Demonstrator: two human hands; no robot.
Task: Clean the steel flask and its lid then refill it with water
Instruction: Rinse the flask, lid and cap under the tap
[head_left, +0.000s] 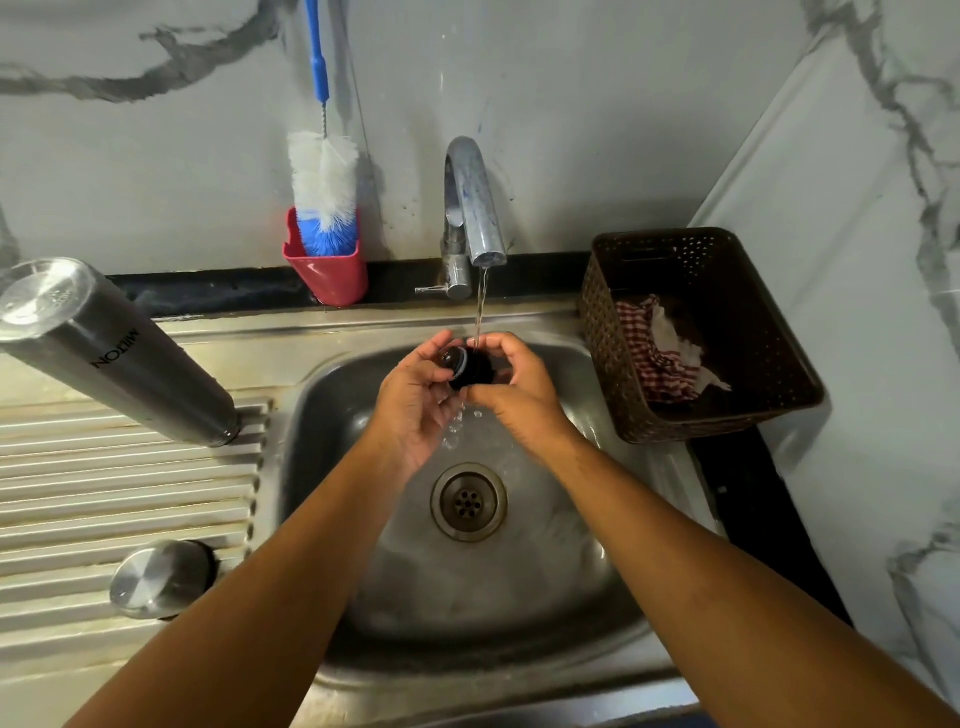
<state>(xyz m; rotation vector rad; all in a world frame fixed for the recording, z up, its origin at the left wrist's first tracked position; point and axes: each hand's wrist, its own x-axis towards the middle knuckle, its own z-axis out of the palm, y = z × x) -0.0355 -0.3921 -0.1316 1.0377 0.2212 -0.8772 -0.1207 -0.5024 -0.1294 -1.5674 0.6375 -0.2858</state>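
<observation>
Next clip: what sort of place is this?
Probably a home kitchen: a steel sink with a ribbed draining board, a running tap, and a bottle brush in a red holder. The left hand and right hand hold a black lid under the water.

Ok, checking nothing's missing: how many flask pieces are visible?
3: steel flask standing on the drainboard; steel cap nearer on it; black lid in the left hand and right hand, under the tap.

A bottle brush (324, 192) stands in a red holder (332, 278); a checked cloth (660, 358) lies in a brown basket (597, 332)
</observation>
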